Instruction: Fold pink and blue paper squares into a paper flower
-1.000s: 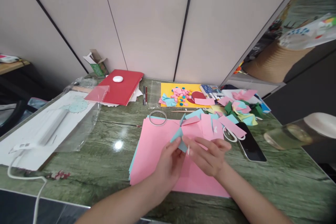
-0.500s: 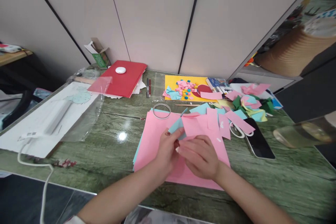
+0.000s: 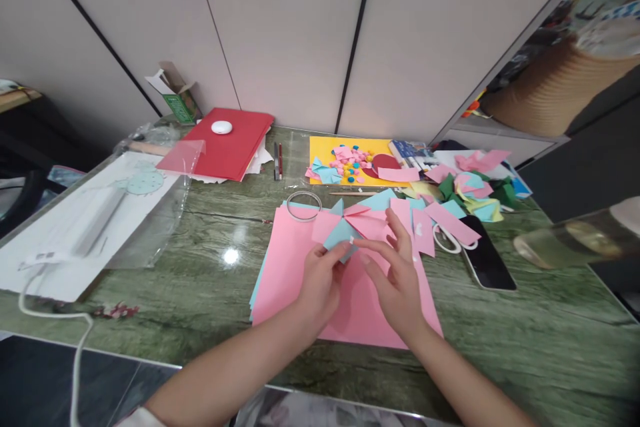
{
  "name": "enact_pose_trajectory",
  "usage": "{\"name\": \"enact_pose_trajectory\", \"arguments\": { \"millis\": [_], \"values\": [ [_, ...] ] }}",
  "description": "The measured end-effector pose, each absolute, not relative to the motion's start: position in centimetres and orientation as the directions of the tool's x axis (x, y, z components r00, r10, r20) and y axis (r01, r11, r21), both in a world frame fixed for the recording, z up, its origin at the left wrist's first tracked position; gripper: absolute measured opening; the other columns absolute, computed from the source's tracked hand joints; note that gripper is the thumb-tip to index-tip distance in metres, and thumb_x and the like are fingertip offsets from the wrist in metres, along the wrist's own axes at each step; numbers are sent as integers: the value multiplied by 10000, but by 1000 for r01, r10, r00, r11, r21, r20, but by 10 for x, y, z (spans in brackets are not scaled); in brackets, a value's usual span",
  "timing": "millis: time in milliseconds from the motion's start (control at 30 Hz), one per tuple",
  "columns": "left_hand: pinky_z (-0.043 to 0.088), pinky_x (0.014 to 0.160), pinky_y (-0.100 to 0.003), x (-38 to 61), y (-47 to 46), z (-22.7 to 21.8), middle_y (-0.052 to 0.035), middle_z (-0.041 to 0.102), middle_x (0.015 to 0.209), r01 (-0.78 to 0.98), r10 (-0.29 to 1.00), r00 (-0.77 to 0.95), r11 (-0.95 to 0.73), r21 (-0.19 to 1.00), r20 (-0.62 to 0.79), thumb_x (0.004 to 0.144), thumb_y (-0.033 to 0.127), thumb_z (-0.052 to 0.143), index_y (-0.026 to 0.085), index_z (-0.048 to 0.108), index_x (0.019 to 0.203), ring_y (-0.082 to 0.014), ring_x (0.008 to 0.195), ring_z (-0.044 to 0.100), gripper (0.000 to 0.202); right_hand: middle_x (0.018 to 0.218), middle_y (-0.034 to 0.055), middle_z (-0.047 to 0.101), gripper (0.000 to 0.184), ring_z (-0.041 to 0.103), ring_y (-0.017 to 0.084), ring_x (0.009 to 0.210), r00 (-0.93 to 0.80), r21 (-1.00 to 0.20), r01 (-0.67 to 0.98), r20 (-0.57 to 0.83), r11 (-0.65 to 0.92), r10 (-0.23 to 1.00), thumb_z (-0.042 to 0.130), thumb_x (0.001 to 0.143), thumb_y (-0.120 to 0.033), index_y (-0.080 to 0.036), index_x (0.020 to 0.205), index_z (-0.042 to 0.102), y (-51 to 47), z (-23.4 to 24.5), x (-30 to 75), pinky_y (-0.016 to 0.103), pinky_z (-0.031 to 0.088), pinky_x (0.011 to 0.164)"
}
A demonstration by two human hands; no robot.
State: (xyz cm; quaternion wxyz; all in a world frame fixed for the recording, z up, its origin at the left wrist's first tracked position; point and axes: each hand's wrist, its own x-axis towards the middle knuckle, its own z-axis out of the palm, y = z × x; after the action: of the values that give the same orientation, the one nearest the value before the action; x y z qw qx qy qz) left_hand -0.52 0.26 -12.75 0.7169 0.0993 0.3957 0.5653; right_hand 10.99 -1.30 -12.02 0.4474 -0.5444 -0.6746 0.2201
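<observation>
My left hand (image 3: 321,278) pinches the near corner of a folded light-blue and pink paper piece (image 3: 341,232) above a stack of large pink sheets (image 3: 290,267). My right hand (image 3: 395,277) is beside it with fingers spread, the fingertips touching the same folded piece and the pink paper flaps (image 3: 373,223) behind it. Both hands rest over the middle of the pink stack on the green marble table (image 3: 210,293).
A tape ring (image 3: 303,205) lies at the stack's far corner. A phone (image 3: 484,255) and scissors (image 3: 445,240) sit right of it, with paper scraps (image 3: 475,197) and a yellow sheet (image 3: 350,163) behind. A red folder (image 3: 225,147), pens (image 3: 277,160) and a white sheet (image 3: 75,227) lie left. A glass jar (image 3: 575,237) stands right.
My right hand has opened from a curled pinch to spread fingers and moved up onto the folded piece. The left hand keeps its grip. The view has shifted slightly.
</observation>
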Motion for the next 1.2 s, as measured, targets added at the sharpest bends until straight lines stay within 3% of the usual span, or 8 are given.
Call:
{"name": "enact_pose_trajectory", "arguments": {
  "millis": [233,433,500,633,733,1000,1200],
  "values": [
    [424,664,-229,-3,2,-132,21,614,646,-702,910,-29,277,656,-414,612,143,726,148,608,706,-101,661,574,151,1497,-76,81,209,49,280,1378,-3,-775,578,310,254,951,479,851,-231,-295,974,636,-14,-118,107,557,152,1076],
    [445,775,-273,-2,0,-131,-31,663,798,-661,939,-35,234,713,-341,657,167,692,137,647,822,-139,771,603,174,1505,-66,5,272,39,313,1372,-42,-591,725,474,353,880,468,846,-206,-297,1075,583,-13,-117,106,592,109,1059],
    [448,768,-276,-1,0,-131,-39,668,813,-637,947,-44,218,740,-317,664,180,684,140,653,832,-148,780,606,175,1506,-55,21,269,43,307,1373,-49,-614,708,448,347,893,466,846,-204,-294,1075,577,-13,-117,106,589,120,1059],
    [443,737,-263,-1,0,-133,-38,673,854,-609,957,-43,204,767,-288,678,182,671,156,661,875,-155,803,601,199,1503,-41,79,222,62,282,1377,-15,-788,565,286,244,958,483,848,-239,-292,1028,600,-12,-119,110,560,177,1065],
    [431,676,-242,-1,0,-133,-15,654,791,-591,950,-33,231,773,-310,688,200,670,158,663,855,-132,728,579,172,1504,-47,83,216,64,263,1380,-8,-834,512,234,205,972,489,846,-246,-292,1013,617,-11,-120,112,530,167,1083],
    [399,616,-225,1,-2,-131,7,611,725,-571,934,-51,262,778,-352,679,214,691,147,653,855,-109,661,530,193,1510,-40,62,237,72,256,1378,8,-776,594,266,210,964,457,856,-223,-263,1013,630,-14,-115,108,498,154,1091],
    [410,651,-237,1,-2,-131,-11,617,749,-586,940,-44,250,770,-338,688,208,686,132,650,840,-118,693,541,174,1505,-22,101,258,117,243,1369,-15,-704,663,326,254,945,443,859,-194,-253,1035,622,-14,-117,108,496,183,1081]
  ]
}}
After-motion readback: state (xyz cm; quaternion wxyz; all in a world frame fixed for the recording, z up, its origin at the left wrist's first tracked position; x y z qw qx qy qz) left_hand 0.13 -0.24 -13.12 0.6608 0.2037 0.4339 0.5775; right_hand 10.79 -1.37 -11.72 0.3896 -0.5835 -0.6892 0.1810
